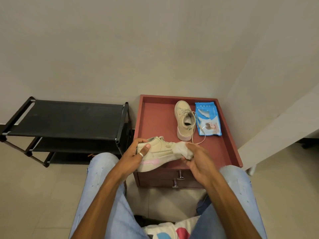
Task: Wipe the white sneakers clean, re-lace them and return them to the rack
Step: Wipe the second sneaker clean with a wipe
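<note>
Left hand (138, 150) grips heel of held sneaker (159, 155); right hand (195, 161) presses wet wipe (181, 150) on toe. Sneaker lies left-right across cabinet's (155, 121) near edge. Second sneaker (183, 120) beyond, nearer right hand. Rack (65, 118) left.

Reddish-brown wooden drawer cabinet (155, 121) with raised rim and two metal knobs (180, 175) is standing on beige floor tiles (43, 187) against plain cream wall (155, 49); white fabric with blue and pink print (165, 230) is showing at bottom edge.
</note>
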`<state>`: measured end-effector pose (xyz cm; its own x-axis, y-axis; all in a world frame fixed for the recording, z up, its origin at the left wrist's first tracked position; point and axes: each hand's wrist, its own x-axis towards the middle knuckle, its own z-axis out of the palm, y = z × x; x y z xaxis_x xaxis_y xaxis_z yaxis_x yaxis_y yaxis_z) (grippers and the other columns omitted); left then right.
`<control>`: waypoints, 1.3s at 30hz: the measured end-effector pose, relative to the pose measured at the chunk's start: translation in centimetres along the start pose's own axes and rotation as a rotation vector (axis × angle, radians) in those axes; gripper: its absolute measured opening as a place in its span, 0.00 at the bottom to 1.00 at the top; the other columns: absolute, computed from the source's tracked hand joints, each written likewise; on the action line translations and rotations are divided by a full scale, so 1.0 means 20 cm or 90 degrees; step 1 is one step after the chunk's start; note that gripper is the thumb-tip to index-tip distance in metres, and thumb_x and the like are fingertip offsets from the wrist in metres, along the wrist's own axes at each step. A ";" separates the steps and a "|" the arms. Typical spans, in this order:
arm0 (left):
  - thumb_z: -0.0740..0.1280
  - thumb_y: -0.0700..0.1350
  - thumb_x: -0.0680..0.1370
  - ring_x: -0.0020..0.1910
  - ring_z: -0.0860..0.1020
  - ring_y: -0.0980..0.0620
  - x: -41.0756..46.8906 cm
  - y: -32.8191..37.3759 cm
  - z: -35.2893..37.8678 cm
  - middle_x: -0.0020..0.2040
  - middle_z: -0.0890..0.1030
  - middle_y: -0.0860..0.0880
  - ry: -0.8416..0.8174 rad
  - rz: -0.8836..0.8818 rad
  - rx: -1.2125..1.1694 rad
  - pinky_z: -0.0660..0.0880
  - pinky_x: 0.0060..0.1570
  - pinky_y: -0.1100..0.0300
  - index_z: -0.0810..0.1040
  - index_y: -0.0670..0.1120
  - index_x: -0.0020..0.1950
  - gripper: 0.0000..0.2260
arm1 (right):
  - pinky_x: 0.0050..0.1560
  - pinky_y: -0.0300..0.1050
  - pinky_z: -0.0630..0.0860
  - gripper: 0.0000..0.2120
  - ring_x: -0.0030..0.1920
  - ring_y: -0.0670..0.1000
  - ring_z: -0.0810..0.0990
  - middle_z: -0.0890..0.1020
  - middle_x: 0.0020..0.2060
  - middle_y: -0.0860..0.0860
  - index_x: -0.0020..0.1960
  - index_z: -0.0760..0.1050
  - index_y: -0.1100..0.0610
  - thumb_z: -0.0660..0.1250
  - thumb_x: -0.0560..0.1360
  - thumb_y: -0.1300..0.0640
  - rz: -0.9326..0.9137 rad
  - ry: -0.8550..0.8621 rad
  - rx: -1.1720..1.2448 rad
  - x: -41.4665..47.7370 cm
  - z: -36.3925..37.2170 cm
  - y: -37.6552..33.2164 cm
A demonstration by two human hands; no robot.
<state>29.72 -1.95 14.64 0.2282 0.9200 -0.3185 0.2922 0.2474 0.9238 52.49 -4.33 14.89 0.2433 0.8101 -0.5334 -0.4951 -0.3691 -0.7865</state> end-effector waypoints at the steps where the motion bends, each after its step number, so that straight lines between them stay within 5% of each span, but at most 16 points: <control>1: 0.57 0.60 0.83 0.53 0.81 0.53 0.00 0.01 0.01 0.57 0.81 0.52 -0.001 -0.029 -0.013 0.79 0.42 0.59 0.73 0.59 0.60 0.11 | 0.37 0.41 0.78 0.08 0.43 0.49 0.81 0.82 0.50 0.56 0.56 0.77 0.60 0.65 0.79 0.62 -0.073 0.000 -0.035 -0.01 0.04 -0.01; 4: 0.49 0.68 0.82 0.52 0.83 0.52 0.02 0.02 0.02 0.51 0.85 0.53 0.017 -0.125 -0.139 0.79 0.45 0.54 0.78 0.56 0.54 0.24 | 0.49 0.40 0.76 0.08 0.50 0.44 0.81 0.83 0.50 0.46 0.53 0.78 0.49 0.67 0.76 0.59 -0.361 0.045 -0.316 -0.12 0.19 0.00; 6: 0.46 0.70 0.80 0.49 0.83 0.51 0.04 0.01 0.02 0.46 0.86 0.53 0.027 -0.148 -0.178 0.79 0.48 0.52 0.79 0.52 0.49 0.29 | 0.51 0.38 0.73 0.08 0.50 0.43 0.78 0.80 0.50 0.46 0.53 0.78 0.53 0.66 0.77 0.62 -0.555 0.002 -0.480 -0.19 0.27 0.10; 10: 0.48 0.74 0.76 0.54 0.83 0.46 0.06 -0.03 0.02 0.53 0.86 0.45 0.051 -0.197 -0.237 0.79 0.57 0.47 0.82 0.51 0.57 0.35 | 0.67 0.46 0.69 0.10 0.61 0.51 0.75 0.80 0.55 0.54 0.56 0.79 0.61 0.61 0.82 0.60 -0.794 -0.163 -0.770 -0.24 0.34 0.36; 15: 0.46 0.73 0.76 0.53 0.82 0.43 0.10 0.00 0.04 0.50 0.85 0.41 0.101 -0.204 -0.270 0.78 0.56 0.47 0.83 0.44 0.54 0.39 | 0.65 0.45 0.73 0.13 0.63 0.51 0.75 0.80 0.59 0.53 0.61 0.78 0.61 0.61 0.79 0.60 -0.803 -0.231 -0.835 -0.23 0.30 0.36; 20: 0.43 0.74 0.77 0.46 0.83 0.46 0.10 0.00 0.03 0.42 0.86 0.45 0.076 -0.199 -0.274 0.80 0.50 0.45 0.83 0.45 0.50 0.40 | 0.69 0.46 0.69 0.17 0.67 0.52 0.74 0.77 0.64 0.57 0.66 0.74 0.64 0.55 0.83 0.56 -0.711 0.020 -0.721 -0.17 0.30 0.31; 23: 0.44 0.76 0.73 0.48 0.84 0.44 0.10 -0.01 0.03 0.42 0.86 0.44 0.085 -0.194 -0.272 0.80 0.55 0.44 0.83 0.44 0.50 0.42 | 0.71 0.46 0.67 0.21 0.67 0.54 0.74 0.77 0.64 0.58 0.67 0.74 0.64 0.50 0.81 0.60 -0.764 -0.040 -0.848 -0.22 0.33 0.39; 26: 0.45 0.74 0.76 0.53 0.83 0.43 0.11 -0.01 0.03 0.48 0.87 0.42 0.085 -0.200 -0.283 0.79 0.58 0.46 0.84 0.43 0.56 0.41 | 0.69 0.47 0.70 0.19 0.69 0.54 0.73 0.78 0.64 0.57 0.66 0.76 0.62 0.58 0.77 0.63 -0.842 -0.174 -0.968 -0.24 0.31 0.46; 28: 0.46 0.74 0.77 0.51 0.83 0.43 0.11 -0.02 0.03 0.46 0.87 0.42 0.094 -0.199 -0.295 0.80 0.55 0.48 0.84 0.44 0.51 0.40 | 0.69 0.46 0.71 0.17 0.68 0.53 0.73 0.79 0.63 0.55 0.65 0.77 0.61 0.66 0.77 0.62 -0.881 -0.236 -1.017 -0.23 0.30 0.44; 33: 0.45 0.76 0.75 0.54 0.84 0.42 0.11 -0.02 0.03 0.51 0.87 0.42 0.091 -0.207 -0.313 0.78 0.60 0.40 0.85 0.48 0.53 0.41 | 0.67 0.43 0.72 0.19 0.62 0.52 0.77 0.82 0.56 0.53 0.59 0.80 0.61 0.57 0.74 0.62 -0.788 -0.092 -0.784 -0.20 0.31 0.33; 39: 0.46 0.74 0.77 0.45 0.83 0.45 0.12 -0.02 0.04 0.42 0.86 0.43 0.101 -0.187 -0.328 0.79 0.50 0.49 0.85 0.47 0.40 0.38 | 0.60 0.44 0.75 0.10 0.57 0.49 0.76 0.81 0.53 0.51 0.56 0.80 0.59 0.63 0.77 0.61 -0.829 -0.248 -0.900 -0.22 0.34 0.41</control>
<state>30.93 -0.05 13.23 0.0531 0.8157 -0.5760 -0.1745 0.5755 0.7990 41.64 -7.80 12.94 -0.4165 0.8110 0.4107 0.7629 0.5575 -0.3272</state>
